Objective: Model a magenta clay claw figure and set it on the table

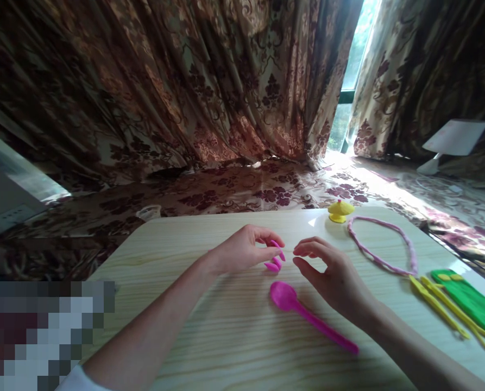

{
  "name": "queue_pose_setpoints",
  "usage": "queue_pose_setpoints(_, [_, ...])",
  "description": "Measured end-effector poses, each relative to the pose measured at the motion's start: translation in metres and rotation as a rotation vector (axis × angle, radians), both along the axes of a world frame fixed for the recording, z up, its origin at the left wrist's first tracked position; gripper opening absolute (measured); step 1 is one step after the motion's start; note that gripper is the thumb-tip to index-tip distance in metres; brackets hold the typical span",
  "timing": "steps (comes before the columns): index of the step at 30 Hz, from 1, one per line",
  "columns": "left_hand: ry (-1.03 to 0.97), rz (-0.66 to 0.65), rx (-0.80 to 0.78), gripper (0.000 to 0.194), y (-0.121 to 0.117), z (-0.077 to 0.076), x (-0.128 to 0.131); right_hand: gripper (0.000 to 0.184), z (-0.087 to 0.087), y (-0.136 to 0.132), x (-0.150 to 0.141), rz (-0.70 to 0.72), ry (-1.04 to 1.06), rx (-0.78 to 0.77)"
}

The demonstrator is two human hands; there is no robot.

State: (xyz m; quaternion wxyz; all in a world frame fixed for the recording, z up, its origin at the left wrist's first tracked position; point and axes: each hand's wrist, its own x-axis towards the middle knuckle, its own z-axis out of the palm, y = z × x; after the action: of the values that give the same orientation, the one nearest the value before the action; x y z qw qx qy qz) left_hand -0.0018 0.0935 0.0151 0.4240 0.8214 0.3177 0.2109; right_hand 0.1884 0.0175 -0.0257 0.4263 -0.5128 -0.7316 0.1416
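Note:
My left hand (250, 251) reaches over the middle of the table, its thumb and fingers pinched on a small curved pink piece (282, 253) that looks like modelling clay. Just beneath it, on the tabletop, lie more small pink pieces (272, 266) with pointed ends. Facing it from the right is my right hand (327, 267), thumb and fingers curved and apart, with nothing visible between them. A bright pink spoon shape (283, 296) rests flat below both hands, its round bowl to the left and its handle slanting down to the right.
On the pale wooden table (209, 347), a yellow lidded pot shape (340, 210) stands at the far edge. A pink twisted ring (383, 264) lies right of it. Yellow tong-like strips (441, 307) and a green slab (472, 304) sit at the right. A white lamp (454, 137) stands beyond.

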Motion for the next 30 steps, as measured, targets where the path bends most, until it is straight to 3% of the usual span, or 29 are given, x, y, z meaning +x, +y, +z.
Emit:
queue_pose_setpoints(5, [-0.107,0.024,-0.164,0.022,-0.003,-0.009,0.002,0.006,0.015,0.012,-0.01,-0.018,-0.035,-0.124])
queue_pose_setpoints(9, [-0.218,0.048,-0.249,0.023,0.001,-0.016,-0.001,0.006,0.016,0.019,-0.015,0.025,0.005,-0.181])
queue_pose_setpoints(11, [-0.226,0.133,-0.159,0.024,0.002,-0.017,-0.003,0.005,0.013,0.022,-0.014,0.05,0.09,-0.208])
queue_pose_setpoints(14, [-0.129,0.27,0.169,0.022,-0.004,-0.014,-0.011,0.01,0.006,0.029,-0.009,0.073,0.237,-0.316])
queue_pose_setpoints(16, [0.006,0.262,0.412,0.022,-0.015,-0.012,-0.017,0.01,0.0,0.033,-0.007,0.063,0.276,-0.37])
queue_pose_setpoints(18, [0.136,0.197,0.559,0.024,-0.029,-0.013,-0.022,0.01,-0.005,0.035,-0.005,0.053,0.272,-0.382])
queue_pose_setpoints(23, [0.288,0.137,0.699,0.025,-0.052,-0.021,-0.025,0.016,-0.013,0.036,-0.008,0.05,0.225,-0.365])
queue_pose_setpoints(30, [0.303,0.11,0.732,0.027,-0.053,-0.026,-0.022,0.017,-0.01,0.029,-0.011,0.038,0.106,-0.317])
